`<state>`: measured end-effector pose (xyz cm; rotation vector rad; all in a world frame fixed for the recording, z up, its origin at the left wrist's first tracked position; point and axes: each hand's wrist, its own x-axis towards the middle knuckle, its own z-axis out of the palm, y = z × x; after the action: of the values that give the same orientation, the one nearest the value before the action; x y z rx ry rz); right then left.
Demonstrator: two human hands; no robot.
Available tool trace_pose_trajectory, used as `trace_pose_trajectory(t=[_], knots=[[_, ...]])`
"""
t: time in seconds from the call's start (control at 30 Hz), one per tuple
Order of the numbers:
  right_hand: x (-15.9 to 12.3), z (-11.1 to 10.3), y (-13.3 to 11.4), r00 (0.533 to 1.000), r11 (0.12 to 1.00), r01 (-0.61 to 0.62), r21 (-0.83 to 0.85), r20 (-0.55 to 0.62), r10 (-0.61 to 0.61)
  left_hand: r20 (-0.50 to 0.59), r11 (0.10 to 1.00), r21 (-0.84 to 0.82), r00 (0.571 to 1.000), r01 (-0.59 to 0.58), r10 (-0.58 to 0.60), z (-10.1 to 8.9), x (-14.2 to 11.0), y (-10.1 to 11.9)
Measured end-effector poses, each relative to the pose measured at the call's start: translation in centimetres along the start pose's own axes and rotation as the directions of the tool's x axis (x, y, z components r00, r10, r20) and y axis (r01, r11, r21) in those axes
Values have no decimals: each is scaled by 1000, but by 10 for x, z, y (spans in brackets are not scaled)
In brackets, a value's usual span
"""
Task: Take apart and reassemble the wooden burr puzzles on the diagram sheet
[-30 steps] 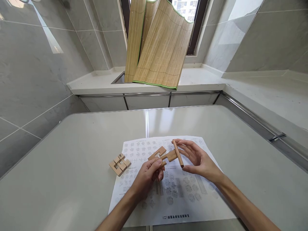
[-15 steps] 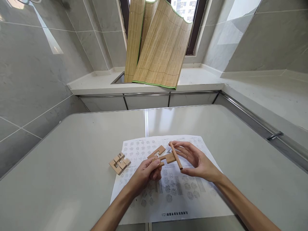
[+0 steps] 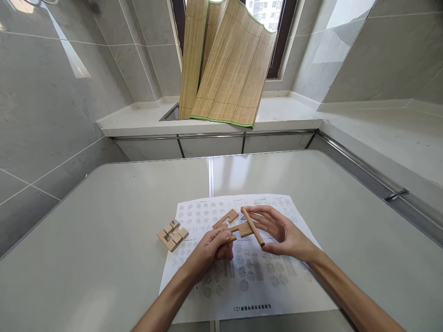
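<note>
My left hand (image 3: 211,251) is closed on one end of a notched wooden puzzle piece (image 3: 242,229), held just above a printed instruction sheet (image 3: 249,276). My right hand (image 3: 284,233) pinches a plain wooden bar (image 3: 252,226) between thumb and fingers and holds it across the far end of that notched piece. A second notched piece (image 3: 225,218) lies on the sheet just behind my left hand. A group of interlocked wooden pieces (image 3: 172,235) rests on the table at the sheet's left edge.
The grey table (image 3: 104,230) is bounded by tiled walls on the left and a metal rail on the right. Behind it a white ledge (image 3: 145,117) carries a leaning bamboo mat (image 3: 224,64) in front of a window.
My right hand has drawn the wooden bar slightly nearer and to the left, closer onto the notched piece. My left hand has stayed almost where it was.
</note>
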<state>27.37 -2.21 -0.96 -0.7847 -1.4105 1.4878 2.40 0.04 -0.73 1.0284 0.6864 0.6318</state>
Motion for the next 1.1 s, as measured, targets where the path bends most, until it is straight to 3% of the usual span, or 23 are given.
trace_pose_trajectory(t=[0.2, 0.4, 0.6, 0.73, 0.9, 1.1], knots=[[1, 6, 3, 998, 999, 11, -42, -69, -13, -80, 999, 29, 997, -22, 24, 2, 1, -3], [0, 1, 8, 1000, 1000, -19, 18, 6, 19, 0, 1000, -16, 1000, 0, 0, 4, 0, -4], [0, 5, 11, 998, 1000, 10, -3, -56, -11, -39, 1000, 1, 999, -11, 11, 3, 0, -5], [0, 5, 9, 1000, 1000, -25, 18, 20, 24, 11, 1000, 11, 1000, 10, -10, 2, -1, -5], [0, 6, 9, 1000, 999, -25, -21, -14, 25, -16, 1000, 23, 1000, 6, -5, 4, 0, -5], [0, 8, 12, 996, 997, -74, 4, 49, 74, -5, 996, 79, 1000, 29, -28, 7, 1, -5]])
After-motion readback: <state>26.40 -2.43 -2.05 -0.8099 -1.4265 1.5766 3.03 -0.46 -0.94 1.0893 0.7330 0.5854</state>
